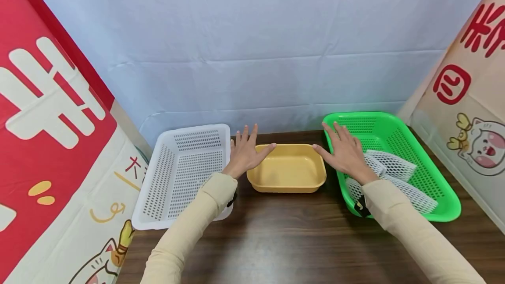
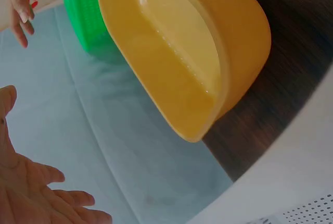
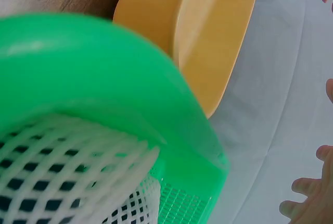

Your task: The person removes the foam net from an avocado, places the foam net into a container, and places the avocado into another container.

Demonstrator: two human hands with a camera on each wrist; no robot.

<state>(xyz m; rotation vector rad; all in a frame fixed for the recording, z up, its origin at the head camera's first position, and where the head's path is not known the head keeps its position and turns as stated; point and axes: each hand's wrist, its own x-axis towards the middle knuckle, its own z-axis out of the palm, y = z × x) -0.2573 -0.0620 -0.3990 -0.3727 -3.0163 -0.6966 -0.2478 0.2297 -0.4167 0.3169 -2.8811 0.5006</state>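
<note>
My left hand (image 1: 245, 154) is spread above the gap between the white basket (image 1: 158, 179) and the yellow tub (image 1: 286, 184), its thumb over the tub's left end. Fingers spread, my right hand (image 1: 347, 152) hovers over the left side of the green basket (image 1: 435, 187), thumb pointing toward the tub. Both hands hold nothing. White foam net sleeves (image 1: 394, 165) lie in the green basket, partly hidden by the right wrist. In the left wrist view the left palm (image 2: 26, 193) shows with straight fingers. The yellow tub and white basket have bare insides.
The baskets and tub stand in a row on a dark wooden table (image 1: 292, 240). A pale blue cloth (image 1: 256, 56) hangs behind them. Printed panels stand at both sides, a red and white one (image 1: 47, 113) at left and a cream one (image 1: 465, 100) at right.
</note>
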